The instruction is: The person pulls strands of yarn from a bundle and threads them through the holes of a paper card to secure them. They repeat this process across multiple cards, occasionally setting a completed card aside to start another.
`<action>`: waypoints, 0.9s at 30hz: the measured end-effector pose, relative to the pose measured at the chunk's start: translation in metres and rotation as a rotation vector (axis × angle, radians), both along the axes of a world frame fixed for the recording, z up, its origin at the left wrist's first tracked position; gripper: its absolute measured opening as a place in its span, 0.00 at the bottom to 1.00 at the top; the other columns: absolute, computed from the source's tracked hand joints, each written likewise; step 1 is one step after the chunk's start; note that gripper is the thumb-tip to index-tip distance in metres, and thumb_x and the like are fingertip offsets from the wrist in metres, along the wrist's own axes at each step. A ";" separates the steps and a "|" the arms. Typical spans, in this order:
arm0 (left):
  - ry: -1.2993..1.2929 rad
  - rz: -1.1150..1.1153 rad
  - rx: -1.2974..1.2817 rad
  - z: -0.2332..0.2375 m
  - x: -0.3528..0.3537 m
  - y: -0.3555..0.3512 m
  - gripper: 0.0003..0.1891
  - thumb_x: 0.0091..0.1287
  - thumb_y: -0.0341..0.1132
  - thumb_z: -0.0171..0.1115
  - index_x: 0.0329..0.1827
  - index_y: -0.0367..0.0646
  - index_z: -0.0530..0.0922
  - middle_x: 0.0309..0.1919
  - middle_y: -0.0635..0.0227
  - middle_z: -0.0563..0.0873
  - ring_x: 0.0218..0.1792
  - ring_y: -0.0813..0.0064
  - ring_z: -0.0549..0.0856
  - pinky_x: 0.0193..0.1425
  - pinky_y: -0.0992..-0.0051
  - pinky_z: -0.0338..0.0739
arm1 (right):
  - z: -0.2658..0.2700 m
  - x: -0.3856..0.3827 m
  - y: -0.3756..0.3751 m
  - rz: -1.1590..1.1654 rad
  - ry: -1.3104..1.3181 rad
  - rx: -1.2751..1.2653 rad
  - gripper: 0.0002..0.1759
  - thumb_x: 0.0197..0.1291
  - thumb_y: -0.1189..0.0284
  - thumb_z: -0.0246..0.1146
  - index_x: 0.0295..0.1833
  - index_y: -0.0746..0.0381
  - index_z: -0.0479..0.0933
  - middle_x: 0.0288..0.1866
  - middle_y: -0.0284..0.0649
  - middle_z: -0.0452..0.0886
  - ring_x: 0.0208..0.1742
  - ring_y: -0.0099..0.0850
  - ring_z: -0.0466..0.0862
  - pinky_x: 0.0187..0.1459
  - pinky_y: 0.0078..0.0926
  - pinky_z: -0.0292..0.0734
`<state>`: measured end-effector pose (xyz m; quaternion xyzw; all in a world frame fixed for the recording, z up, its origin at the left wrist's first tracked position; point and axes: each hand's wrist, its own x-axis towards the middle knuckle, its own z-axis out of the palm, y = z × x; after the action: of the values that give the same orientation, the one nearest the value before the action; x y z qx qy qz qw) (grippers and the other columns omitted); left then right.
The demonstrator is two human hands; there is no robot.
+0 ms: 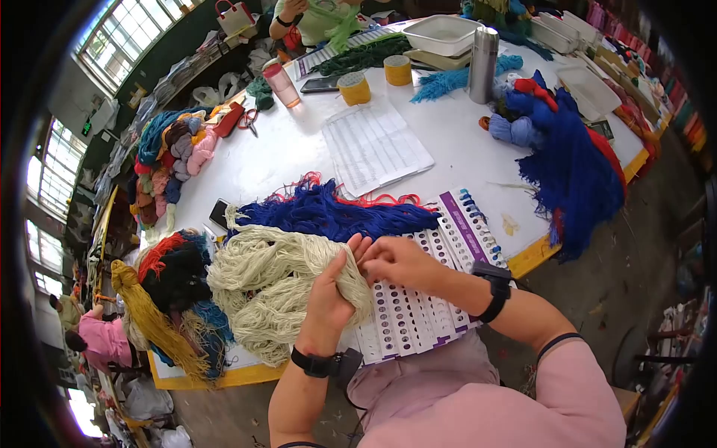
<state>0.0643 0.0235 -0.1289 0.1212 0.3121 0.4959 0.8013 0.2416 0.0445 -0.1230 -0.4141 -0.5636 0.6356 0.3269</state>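
A large cream yarn hank (261, 280) lies in loose folds at the table's front edge. My left hand (332, 291) grips its right end, with strands passing between thumb and fingers. Close beside it, my right hand (403, 263) has its fingers curled in a pinch at the edge of the yarn; whatever is between the fingertips is too small to make out. Under my right hand are white cards with rows of holes and purple edges (396, 328). Blue yarn (336, 213) with red strands lies just behind the cream hank.
Mustard, black and teal yarn (179, 284) is heaped at left, near a phone (219, 213). Paper sheets (377, 145) lie mid-table. Farther back stand a steel flask (483, 66), a pink bottle (281, 84) and a white tub (442, 36). Blue yarn (571, 172) hangs over the right edge. Another person (317, 19) is opposite.
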 end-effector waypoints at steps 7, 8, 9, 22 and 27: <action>0.024 0.060 0.003 -0.004 -0.014 -0.010 0.23 0.75 0.35 0.54 0.70 0.33 0.67 0.63 0.54 0.76 0.62 0.63 0.79 0.68 0.63 0.74 | -0.013 -0.011 -0.005 0.027 0.319 -0.325 0.05 0.67 0.72 0.63 0.38 0.62 0.76 0.31 0.31 0.79 0.30 0.17 0.75 0.29 0.16 0.69; 0.104 0.069 0.026 -0.001 -0.011 -0.012 0.23 0.73 0.32 0.55 0.69 0.33 0.68 0.61 0.54 0.77 0.60 0.64 0.79 0.66 0.63 0.75 | -0.014 -0.008 -0.007 0.052 0.340 -0.329 0.06 0.68 0.71 0.62 0.40 0.62 0.76 0.31 0.31 0.78 0.29 0.16 0.74 0.28 0.15 0.66; 0.184 0.078 0.051 0.004 -0.009 -0.014 0.22 0.72 0.30 0.57 0.67 0.33 0.69 0.60 0.54 0.78 0.59 0.64 0.80 0.65 0.64 0.76 | -0.015 -0.007 -0.008 0.045 0.312 -0.299 0.06 0.69 0.71 0.62 0.40 0.62 0.76 0.31 0.31 0.78 0.29 0.16 0.74 0.28 0.14 0.66; 0.289 0.101 0.102 0.003 -0.006 -0.018 0.24 0.62 0.19 0.61 0.64 0.35 0.73 0.58 0.61 0.80 0.57 0.70 0.81 0.62 0.70 0.77 | -0.014 -0.010 -0.016 -0.012 0.231 -0.134 0.06 0.68 0.72 0.61 0.40 0.63 0.75 0.31 0.29 0.76 0.28 0.17 0.73 0.28 0.15 0.67; 0.364 0.099 0.128 0.004 0.000 -0.020 0.24 0.63 0.20 0.63 0.64 0.33 0.73 0.57 0.58 0.81 0.56 0.69 0.82 0.62 0.70 0.77 | -0.015 -0.006 -0.018 0.000 0.237 -0.170 0.06 0.68 0.72 0.62 0.39 0.62 0.74 0.30 0.28 0.75 0.29 0.16 0.72 0.29 0.15 0.67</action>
<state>0.0641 0.0038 -0.1246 0.2438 0.4252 0.5234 0.6970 0.2353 0.0265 -0.1378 -0.3625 -0.4651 0.7255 0.3549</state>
